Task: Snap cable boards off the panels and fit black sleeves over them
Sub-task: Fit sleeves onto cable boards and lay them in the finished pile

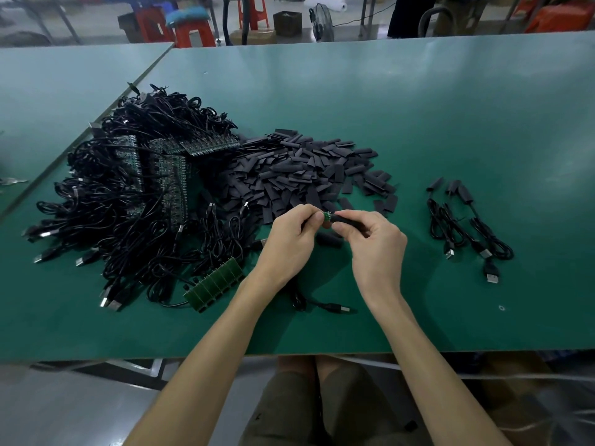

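My left hand [291,235] pinches a small green cable board [327,216] just above the table. My right hand [373,236] pinches a black sleeve [345,217] whose end meets the board. The board's cable [309,302] trails down to a USB plug near the table's front. A green panel of several boards [215,282] lies left of my left forearm. A heap of black sleeves [299,175] sits behind my hands. One loose sleeve [329,239] lies under them.
A big tangle of black cables with more panels [128,188] fills the left of the green table [418,107]. A few sleeved cables [463,220] lie to the right. The table's front edge runs just below my forearms. Stools and boxes stand beyond the far edge.
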{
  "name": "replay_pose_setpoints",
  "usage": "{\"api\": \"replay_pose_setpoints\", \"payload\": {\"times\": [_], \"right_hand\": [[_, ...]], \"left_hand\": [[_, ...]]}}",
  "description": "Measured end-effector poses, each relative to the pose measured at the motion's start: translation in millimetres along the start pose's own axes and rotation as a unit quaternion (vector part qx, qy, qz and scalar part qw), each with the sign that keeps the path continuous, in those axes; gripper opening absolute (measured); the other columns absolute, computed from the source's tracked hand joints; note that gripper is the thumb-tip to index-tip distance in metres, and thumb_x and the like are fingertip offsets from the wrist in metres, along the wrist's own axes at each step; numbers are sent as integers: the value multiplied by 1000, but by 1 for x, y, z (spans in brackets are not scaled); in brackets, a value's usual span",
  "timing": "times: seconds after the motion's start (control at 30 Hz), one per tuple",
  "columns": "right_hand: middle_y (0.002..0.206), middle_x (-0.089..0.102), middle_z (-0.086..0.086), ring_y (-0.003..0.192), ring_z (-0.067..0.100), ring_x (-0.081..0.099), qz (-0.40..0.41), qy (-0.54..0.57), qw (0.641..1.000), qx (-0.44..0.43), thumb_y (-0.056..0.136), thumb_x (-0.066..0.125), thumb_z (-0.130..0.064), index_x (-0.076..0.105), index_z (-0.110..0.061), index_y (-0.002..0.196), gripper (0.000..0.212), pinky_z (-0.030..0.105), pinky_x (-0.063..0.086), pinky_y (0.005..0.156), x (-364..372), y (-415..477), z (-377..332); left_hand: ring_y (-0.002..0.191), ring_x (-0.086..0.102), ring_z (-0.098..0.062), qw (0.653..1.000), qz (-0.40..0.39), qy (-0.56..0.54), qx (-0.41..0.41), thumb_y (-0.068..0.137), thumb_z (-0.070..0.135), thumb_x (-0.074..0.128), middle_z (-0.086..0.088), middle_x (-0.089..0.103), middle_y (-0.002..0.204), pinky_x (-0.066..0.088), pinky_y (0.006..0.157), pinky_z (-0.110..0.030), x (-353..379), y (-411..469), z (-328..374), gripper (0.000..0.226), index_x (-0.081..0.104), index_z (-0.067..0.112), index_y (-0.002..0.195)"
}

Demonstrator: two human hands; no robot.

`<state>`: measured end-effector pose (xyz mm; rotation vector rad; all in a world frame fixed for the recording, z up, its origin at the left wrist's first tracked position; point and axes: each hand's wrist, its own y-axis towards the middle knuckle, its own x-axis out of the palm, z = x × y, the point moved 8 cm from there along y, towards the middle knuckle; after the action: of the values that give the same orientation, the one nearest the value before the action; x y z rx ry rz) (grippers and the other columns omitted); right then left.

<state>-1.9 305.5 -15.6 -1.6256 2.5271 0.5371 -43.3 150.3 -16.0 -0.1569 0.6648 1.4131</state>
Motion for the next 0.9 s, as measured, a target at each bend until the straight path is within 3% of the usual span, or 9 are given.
{"api": "replay_pose_setpoints", "payload": {"times": [0.2, 0.3, 0.53, 0.9], "right_hand": [[99, 74, -4, 91, 9, 71, -5, -1, 1000, 10, 87, 80, -9, 80, -18, 106, 21, 27, 57, 89, 0, 0, 2], [100, 74, -3, 93, 12, 72, -11, -4, 1000, 13, 87, 80, -9, 80, -17, 107, 22, 35, 58, 92, 2, -1, 3], [97, 74, -6, 90, 7, 70, 1, -16, 1000, 8, 87, 80, -10, 80, -20, 107, 23, 30, 57, 89, 0, -1, 2], [97, 74, -7, 90, 5, 70, 0, -23, 1000, 6, 86, 80, -10, 80, -21, 107, 24, 23, 56, 88, 1, -1, 2]], "left_hand": [[79, 57, 0, 1000, -13, 0, 2, 104, 15, 53, 11, 64, 85, 39, 67, -10, 2, -1, 2, 19, 66, 21, 91], [84, 60, -5, 999, -30, 9, 7, 104, 15, 53, 8, 66, 89, 45, 72, -18, 6, -2, 1, 18, 68, 15, 94], [74, 56, 4, 1000, 5, -10, -6, 103, 13, 53, 15, 61, 79, 38, 66, -9, -2, -2, 0, 22, 64, 23, 86], [76, 58, -3, 1000, -14, -4, -12, 104, 14, 53, 11, 66, 82, 39, 66, -10, -1, -3, 1, 21, 69, 15, 90]]}}
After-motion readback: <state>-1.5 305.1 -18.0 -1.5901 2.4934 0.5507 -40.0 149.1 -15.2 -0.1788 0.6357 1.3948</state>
